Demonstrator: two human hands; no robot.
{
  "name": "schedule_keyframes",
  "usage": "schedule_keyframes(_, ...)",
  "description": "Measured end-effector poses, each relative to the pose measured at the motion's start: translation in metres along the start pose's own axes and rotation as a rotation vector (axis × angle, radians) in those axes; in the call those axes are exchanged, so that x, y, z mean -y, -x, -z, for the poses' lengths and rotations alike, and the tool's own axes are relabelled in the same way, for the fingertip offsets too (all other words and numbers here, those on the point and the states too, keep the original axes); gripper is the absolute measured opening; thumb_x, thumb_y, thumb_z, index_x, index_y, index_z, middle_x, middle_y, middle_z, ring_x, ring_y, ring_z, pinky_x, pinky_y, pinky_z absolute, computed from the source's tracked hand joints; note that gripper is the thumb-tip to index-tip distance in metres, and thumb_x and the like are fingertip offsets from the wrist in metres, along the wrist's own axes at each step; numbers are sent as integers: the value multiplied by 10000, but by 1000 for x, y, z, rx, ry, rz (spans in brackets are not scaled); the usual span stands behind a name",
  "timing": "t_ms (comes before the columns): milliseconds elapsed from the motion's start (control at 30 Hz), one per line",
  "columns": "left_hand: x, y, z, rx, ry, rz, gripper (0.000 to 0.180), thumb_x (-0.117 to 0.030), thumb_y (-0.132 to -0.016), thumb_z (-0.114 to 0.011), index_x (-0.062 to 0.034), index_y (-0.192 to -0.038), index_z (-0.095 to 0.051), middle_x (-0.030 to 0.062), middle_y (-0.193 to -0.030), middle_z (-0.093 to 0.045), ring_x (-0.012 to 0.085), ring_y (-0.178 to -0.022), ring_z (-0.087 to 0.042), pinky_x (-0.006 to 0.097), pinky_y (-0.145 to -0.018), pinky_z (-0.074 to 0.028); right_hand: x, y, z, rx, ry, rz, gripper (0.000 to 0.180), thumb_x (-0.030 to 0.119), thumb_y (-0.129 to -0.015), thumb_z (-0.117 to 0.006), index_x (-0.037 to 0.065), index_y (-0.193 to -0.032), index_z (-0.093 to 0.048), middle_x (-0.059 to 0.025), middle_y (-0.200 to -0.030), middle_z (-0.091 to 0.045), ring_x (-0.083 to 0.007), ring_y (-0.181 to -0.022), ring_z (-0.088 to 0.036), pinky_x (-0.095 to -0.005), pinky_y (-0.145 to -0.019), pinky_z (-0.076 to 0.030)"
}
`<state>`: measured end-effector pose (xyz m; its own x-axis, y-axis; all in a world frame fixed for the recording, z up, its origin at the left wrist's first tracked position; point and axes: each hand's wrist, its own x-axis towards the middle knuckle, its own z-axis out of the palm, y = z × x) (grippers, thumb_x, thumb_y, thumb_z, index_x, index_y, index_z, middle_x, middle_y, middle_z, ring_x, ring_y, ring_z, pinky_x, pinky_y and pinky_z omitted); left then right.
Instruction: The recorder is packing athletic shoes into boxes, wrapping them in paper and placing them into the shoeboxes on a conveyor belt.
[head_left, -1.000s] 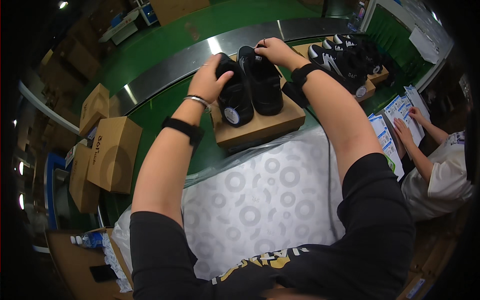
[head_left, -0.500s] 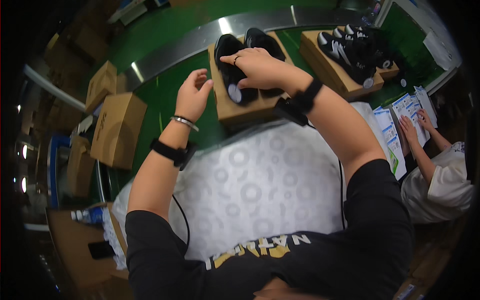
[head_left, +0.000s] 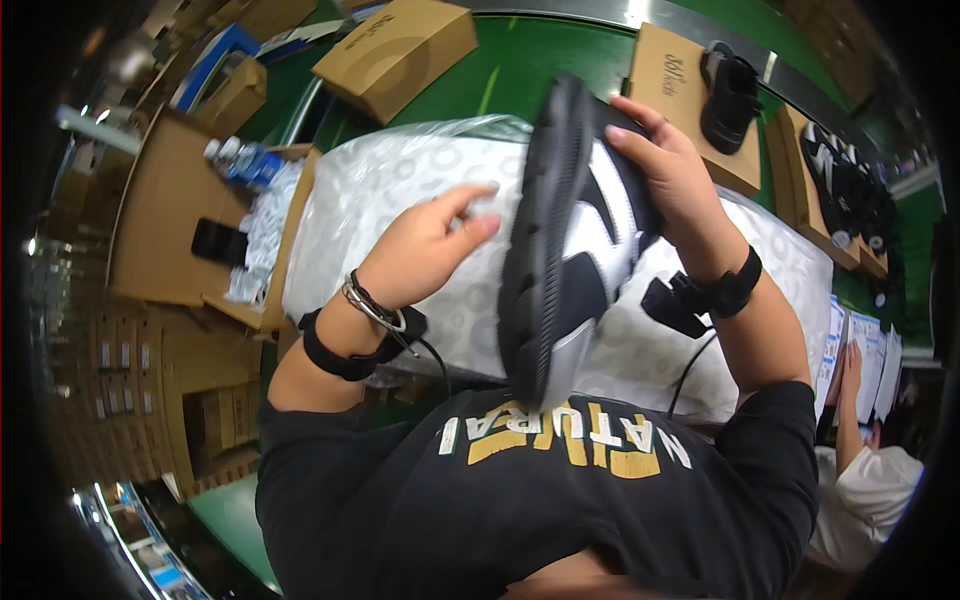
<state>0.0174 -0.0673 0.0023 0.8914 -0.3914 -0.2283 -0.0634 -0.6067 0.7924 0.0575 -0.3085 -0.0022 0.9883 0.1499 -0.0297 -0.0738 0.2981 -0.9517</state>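
I have lifted one black-and-white shoe [head_left: 572, 250] off its cardboard box [head_left: 690, 100], where its mate [head_left: 730, 95] stays, and now grasp it sole-out in my right hand [head_left: 670, 185] while my open left hand [head_left: 425, 250] hovers beside it.

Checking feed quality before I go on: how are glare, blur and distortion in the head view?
Head view: strong fisheye bending, dark corners; glare on the metal rail at top; the shoe, held by the right hand, is close and slightly soft; left hand sharp; left edge dim and smeared.
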Motion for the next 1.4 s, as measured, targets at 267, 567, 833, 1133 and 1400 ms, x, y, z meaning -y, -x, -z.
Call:
schedule_keyframes(267, 148, 78, -2, -399, -851, 354, 579, -435, -753, -540, -29, -1158, -463, 195, -999, -551, 375, -917, -519, 420, -816, -405, -75, -11, 58, -125, 222, -146, 485, 115, -761, -563, -20, -1201, -411, -105, -893, -579, -127, -744, -562, -222, -668, -446)
schedule_keyframes(567, 184, 66, -14, -660, -746, 598, 632, -449, -784, -498, -81, -1272, -338, 233, -1015, -524, 368, -981, -481, 449, -858, -349, -76, -3, 49, -169, 281, -76, 477, 119, -765, -552, -14, -1203, -417, -98, -889, -577, -120, -724, -556, -224, -652, -446)
schedule_keyframes(833, 177, 59, -17, -778, -595, 654, 652, -440, -785, -497, -11, -1251, -343, 226, -1078, -518, 354, -1048, -460, 445, -879, -347, -85, -1, 50, -140, 292, -52, 499, 129, -749, -561, -18, -1204, -417, -108, -900, -578, -125, -748, -553, -224, -670, -441)
schedule_keyframes(1133, 166, 58, 21, -770, -571, 179, 532, -294, -769, -569, 47, -1156, -443, 236, -1117, -484, 341, -1049, -456, 402, -902, -354, -56, 5, 56, -307, 1522, 330, 595, 314, -728, -625, -41, -1170, -442, -210, -980, -582, -288, -845, -588, -327, -746, -452)
schedule_keyframes(1400, -105, 7, -72, 128, -385, -927, 476, -295, -698, -628, 53, -987, -481, 219, -931, -532, 349, -924, -517, 381, -801, -415, 78, 37, -21, 156, 1246, 82, 782, 175, -692, -641, -16, -1321, -218, -106, -829, -586, -163, -715, -545, -233, -652, -424)
